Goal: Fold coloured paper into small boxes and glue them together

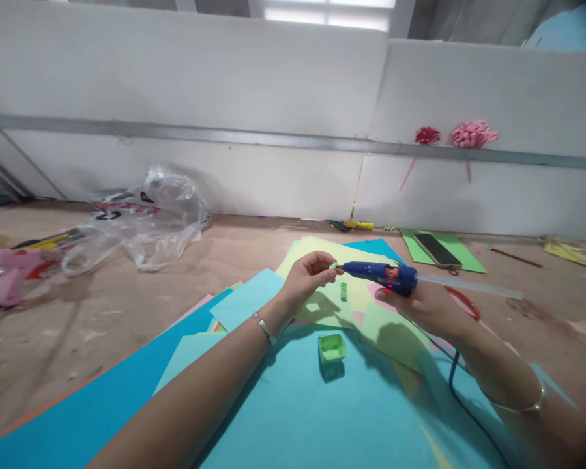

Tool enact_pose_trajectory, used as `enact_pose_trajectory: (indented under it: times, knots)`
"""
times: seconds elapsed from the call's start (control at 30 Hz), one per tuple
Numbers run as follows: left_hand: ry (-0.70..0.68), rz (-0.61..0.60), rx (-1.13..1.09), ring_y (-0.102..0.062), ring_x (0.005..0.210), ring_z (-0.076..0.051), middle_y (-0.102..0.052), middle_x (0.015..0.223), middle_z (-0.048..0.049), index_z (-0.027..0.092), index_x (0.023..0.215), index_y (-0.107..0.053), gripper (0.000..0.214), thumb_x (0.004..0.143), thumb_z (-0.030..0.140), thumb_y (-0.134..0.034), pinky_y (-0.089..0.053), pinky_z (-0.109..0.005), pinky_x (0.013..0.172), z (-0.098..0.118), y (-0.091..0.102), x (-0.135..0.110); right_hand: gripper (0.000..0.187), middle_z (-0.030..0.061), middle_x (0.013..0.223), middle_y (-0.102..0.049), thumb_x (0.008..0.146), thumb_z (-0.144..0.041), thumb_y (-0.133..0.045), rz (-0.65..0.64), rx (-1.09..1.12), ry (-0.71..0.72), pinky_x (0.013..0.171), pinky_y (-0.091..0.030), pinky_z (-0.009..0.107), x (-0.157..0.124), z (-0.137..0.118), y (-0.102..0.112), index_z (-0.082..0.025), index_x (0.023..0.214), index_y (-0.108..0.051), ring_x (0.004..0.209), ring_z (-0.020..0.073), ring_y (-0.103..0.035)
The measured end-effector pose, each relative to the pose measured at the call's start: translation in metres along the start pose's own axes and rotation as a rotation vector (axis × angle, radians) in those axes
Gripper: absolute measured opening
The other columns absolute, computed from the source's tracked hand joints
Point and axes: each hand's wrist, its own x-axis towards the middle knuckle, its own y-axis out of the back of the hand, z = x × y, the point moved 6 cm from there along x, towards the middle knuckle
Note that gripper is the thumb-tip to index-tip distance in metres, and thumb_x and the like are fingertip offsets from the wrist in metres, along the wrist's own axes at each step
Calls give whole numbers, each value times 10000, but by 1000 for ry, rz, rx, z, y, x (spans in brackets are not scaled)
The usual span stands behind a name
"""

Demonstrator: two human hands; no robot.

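One small green piece [332, 266] is pinched between thumb and fingers of the left hand [309, 276]; the nozzle of the blue glue gun [378, 273] lies at its edge, though contact cannot be made out. The right hand [427, 307] is wrapped round the gun's handle, with a clear glue stick [473, 287] projecting behind. Below the nozzle lies a pleated green strip [343, 292]; nearer the viewer—on a blue sheet [293, 417]—stands an open green paper box [332, 349].

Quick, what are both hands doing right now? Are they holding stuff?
Left hand: closed, pinching a small green piece.
Right hand: closed, holding the blue glue gun.
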Motion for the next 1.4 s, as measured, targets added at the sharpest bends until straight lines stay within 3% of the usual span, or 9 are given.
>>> enact_pose_trajectory:
  times: [0.33, 0.67, 1.2, 1.4]
  knots:
    - [3, 31, -33, -569, 634, -92, -693, 741, -13, 155, 800, -733, 345, 540, 312, -896, -438, -219, 607, -6, 4, 1, 320, -28, 522, -483, 829, -506, -546, -8, 19, 14, 511, -370, 283, 0, 0, -1, -237, 660, -507, 562, 183, -525]
    - [26, 58, -44, -594, 658, -120, -705, 722, -22, 164, 754, -760, 335, 477, 271, -915, -477, -267, 671, -6, 6, 1, 341, -14, 553, -514, 830, -539, -542, 13, 6, 50, 505, -345, 301, -3, 0, 0, -243, 662, -525, 544, 185, -497]
    - [-8, 56, -62, -617, 662, -120, -697, 728, -15, 148, 698, -700, 330, 470, 241, -919, -498, -260, 665, -6, 5, 2, 324, -10, 557, -526, 798, -524, -611, 71, 79, 84, 460, -300, 287, -2, 1, 4, -251, 635, -553, 504, 164, -445]
    - [-17, 49, -66, -638, 694, -135, -726, 769, -29, 158, 698, -683, 345, 472, 258, -923, -506, -270, 683, -4, 6, 2, 356, -3, 550, -518, 799, -563, -584, 33, 78, 76, 459, -312, 298, -2, -3, 3, -250, 630, -557, 506, 172, -440]
